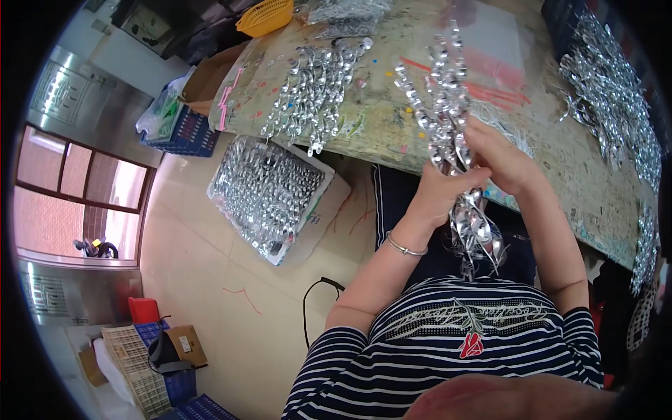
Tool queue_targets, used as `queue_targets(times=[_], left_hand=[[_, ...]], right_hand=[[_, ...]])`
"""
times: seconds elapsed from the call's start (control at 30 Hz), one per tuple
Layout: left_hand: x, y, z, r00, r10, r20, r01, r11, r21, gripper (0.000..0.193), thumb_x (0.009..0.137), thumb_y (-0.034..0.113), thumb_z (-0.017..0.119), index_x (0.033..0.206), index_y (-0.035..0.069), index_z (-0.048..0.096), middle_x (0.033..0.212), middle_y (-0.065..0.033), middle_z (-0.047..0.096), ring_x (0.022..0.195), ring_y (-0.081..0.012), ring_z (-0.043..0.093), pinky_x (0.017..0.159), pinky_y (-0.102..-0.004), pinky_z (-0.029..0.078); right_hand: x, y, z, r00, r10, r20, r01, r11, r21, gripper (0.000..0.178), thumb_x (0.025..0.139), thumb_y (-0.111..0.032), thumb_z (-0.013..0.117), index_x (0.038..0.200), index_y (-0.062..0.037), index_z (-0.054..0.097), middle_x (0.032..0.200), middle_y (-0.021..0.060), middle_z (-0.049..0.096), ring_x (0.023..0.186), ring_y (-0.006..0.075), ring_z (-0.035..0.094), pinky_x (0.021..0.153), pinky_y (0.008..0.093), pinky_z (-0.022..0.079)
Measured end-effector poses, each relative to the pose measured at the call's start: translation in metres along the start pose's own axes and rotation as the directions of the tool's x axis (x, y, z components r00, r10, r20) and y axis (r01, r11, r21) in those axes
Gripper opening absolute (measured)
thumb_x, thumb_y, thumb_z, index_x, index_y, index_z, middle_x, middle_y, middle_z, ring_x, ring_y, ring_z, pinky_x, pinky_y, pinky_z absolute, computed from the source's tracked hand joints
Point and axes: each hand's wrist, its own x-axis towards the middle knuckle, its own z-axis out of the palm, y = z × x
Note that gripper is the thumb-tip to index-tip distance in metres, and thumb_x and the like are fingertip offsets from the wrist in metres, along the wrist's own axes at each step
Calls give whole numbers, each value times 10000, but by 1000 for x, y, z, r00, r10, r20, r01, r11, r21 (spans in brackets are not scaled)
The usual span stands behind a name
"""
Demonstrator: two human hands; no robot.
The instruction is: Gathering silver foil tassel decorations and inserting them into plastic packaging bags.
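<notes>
Worktable (560,196), long and flat, its greenish-grey top scuffed and paint-flecked, scattered with small coloured bits; floor (182,245) beneath of pale, glossy tile. Central item: one bundle of silver strips (448,115), mirror-bright, each twisted into a loose spiral, upper ends fanned over the table, lower ends hanging past its near edge before the wearer's body. Left hand (442,190): gripping the bundle around its middle, thumb laid across the front; a smooth metal bangle (406,246) circles the wrist. Right hand (498,157): curled against the bundle's right side, just above the left (some fingertips are hidden behind the foil, so how firmly it holds cannot be told). On the tabletop, farther left: a row of spiral strands (315,91), laid side by side; near the bundle, flat red strips (497,92) and fine white strands (500,115). At far right, a dense, glittering silver heap (609,91). Below the table's left end, a white-edged box (311,203) covered with similar twists. At the far edge, one yellow basket (266,17), perforated, rounded.
</notes>
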Motion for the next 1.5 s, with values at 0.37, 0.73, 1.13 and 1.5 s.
queue_targets(times=[0.37, 0.73, 1.13, 1.5], left_hand=[[-69, 71, -112, 867, 318, -384, -429, 868, -250, 428, 820, -105, 572, 1196, 74, 471, 804, -13, 466, 563, -101, 399, 498, -261, 344], [-112, 69, -178, 774, 355, -524, -492, 859, -145, 378, 842, -42, 593, 1184, 75, 482, 791, -22, 509, 605, -113, 429, 560, -273, 350], [-115, 66, -185, 737, 336, -587, -504, 851, -145, 364, 856, -39, 583, 1190, 48, 468, 815, -46, 520, 622, -128, 447, 572, -296, 380], [-101, 63, -164, 756, 313, -575, -471, 870, -145, 345, 865, -26, 581, 1183, 45, 468, 826, -43, 529, 639, -137, 456, 601, -301, 388]], right_hand=[[141, 12, 77, 986, -72, 148, 149, 774, -615, 533, 879, -256, 597, 1381, -155, 450, 1468, 212, 317, 1350, 350, 354, 1065, 424, 373], [210, 37, 129, 899, -175, 402, 420, 78, -904, 465, 782, -56, 625, 1212, -225, 567, 1526, 158, 202, 1305, 395, 361, 1006, 462, 422], [260, -67, 75, 916, -401, -10, 251, 592, -766, 221, 989, -213, 462, 1093, -80, 605, 968, 94, 648, 906, 221, 607, 823, 345, 484], [185, -153, 16, 844, -519, -137, 418, 795, -439, 216, 994, -249, 483, 1023, -60, 584, 840, -2, 558, 809, 98, 498, 716, 265, 420]])
